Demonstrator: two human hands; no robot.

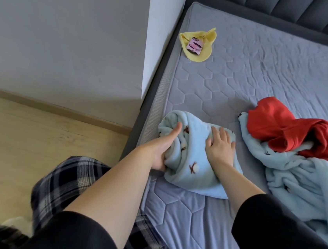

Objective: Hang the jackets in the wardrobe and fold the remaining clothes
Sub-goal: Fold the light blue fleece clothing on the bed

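Note:
A folded light-blue fleece garment (pixel 190 168) with small brown marks lies on the grey quilted mattress (pixel 236 71) near its left edge. My left hand (pixel 165 145) grips the bundle's left side, thumb on top and fingers tucked under the fabric. Flat on top of the bundle, my right hand (pixel 220 145) presses down with straight fingers. To the right lies a crumpled light-blue fleece piece (pixel 300 176) with a red garment (pixel 293 129) heaped on it.
A yellow cloth (pixel 200 50) with a pink phone (pixel 194 46) on it lies at the mattress's far left corner. A white wall corner (pixel 148 40) stands beside the bed. Wooden floor (pixel 13 148) is on the left. A dark padded headboard (pixel 294 10) runs along the back.

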